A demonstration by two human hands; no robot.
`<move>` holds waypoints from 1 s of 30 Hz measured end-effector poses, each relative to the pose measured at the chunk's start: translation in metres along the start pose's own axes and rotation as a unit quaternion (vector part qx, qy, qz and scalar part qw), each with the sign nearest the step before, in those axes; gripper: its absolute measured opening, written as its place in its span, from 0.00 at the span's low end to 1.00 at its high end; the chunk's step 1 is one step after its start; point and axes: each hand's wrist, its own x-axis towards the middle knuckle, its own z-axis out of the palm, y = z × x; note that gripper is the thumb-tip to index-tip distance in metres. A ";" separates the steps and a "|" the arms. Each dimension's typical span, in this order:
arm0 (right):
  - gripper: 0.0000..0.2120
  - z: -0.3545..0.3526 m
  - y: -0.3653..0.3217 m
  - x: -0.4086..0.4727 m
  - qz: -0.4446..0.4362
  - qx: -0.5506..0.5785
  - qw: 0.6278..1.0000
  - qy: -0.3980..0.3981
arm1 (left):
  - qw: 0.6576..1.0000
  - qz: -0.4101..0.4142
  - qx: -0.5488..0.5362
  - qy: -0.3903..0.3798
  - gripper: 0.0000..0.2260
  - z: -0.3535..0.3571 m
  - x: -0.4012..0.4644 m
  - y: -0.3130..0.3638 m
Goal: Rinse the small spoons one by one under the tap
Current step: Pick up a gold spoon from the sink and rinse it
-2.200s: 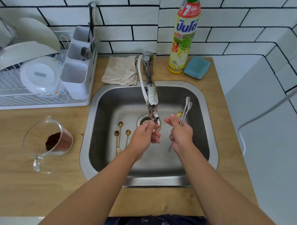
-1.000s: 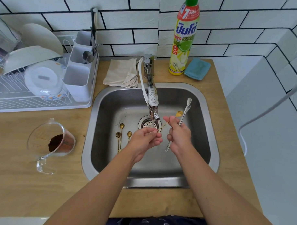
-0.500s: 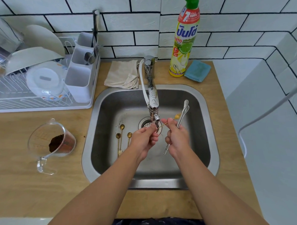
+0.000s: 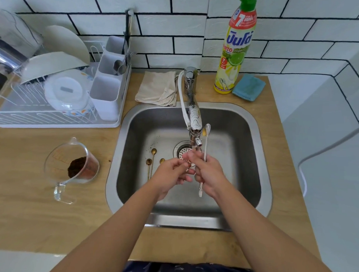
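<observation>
Since half a second ago, both hands have closed together under the tap [image 4: 194, 123]; the gold spoon's shaft, then visible between them, is now mostly hidden.

Left hand [image 4: 171, 172]: fingers curled, pinching the small gold spoon [image 4: 188, 161], only a glint visible.
Right hand [image 4: 208, 171]: grips long silver spoons [image 4: 205, 143] upright, bowls beside the spout; their count is hard to tell.
Sink [image 4: 246, 154]: three small gold spoons [image 4: 152, 159] lie on the floor left of the drain [image 4: 183, 151], partly covered by the left hand.
Tabletop [image 4: 34, 202]: measuring jug [image 4: 72, 168] holding brown grounds; dish rack [image 4: 51, 95]; folded cloth [image 4: 158, 88]; blue sponge [image 4: 249, 87].
Detergent bottle [image 4: 235, 46]: green cap, Thai lettering, a "7", lime picture.
</observation>
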 end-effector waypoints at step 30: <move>0.08 -0.003 0.001 0.006 -0.053 -0.011 0.998 -0.033 | 0.998 -0.058 0.015 -0.015 0.12 -0.038 -0.027 -0.017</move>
